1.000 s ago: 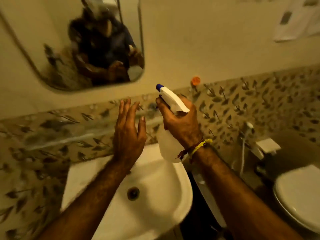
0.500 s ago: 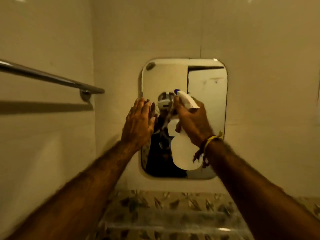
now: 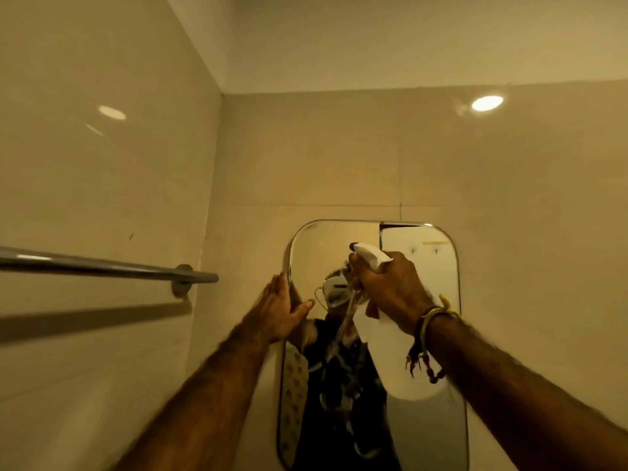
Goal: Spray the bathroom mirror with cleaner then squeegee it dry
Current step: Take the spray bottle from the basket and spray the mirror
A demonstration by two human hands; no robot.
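Observation:
A rounded rectangular mirror [image 3: 424, 419] hangs on the beige tiled wall ahead. My right hand [image 3: 390, 290] grips the neck of a white spray bottle [image 3: 401, 365] with a blue-tipped nozzle, held in front of the mirror's upper middle and pointing at the glass. My left hand [image 3: 277, 309] is flat with straight fingers against the mirror's left edge, thumb spread onto the glass. The mirror shows a person's reflection behind my hands. No squeegee is in view.
A chrome towel bar [image 3: 102, 266] juts from the left wall at hand height, ending close to my left hand. The corner of the two walls [image 3: 210, 232] lies just left of the mirror. A ceiling light reflects high on the right wall [image 3: 486, 103].
My view has tilted up from the sink to the mirror and upper wall. Both hands rose with it; the left hand slid to the mirror's left edge, the right still holds the bottle.

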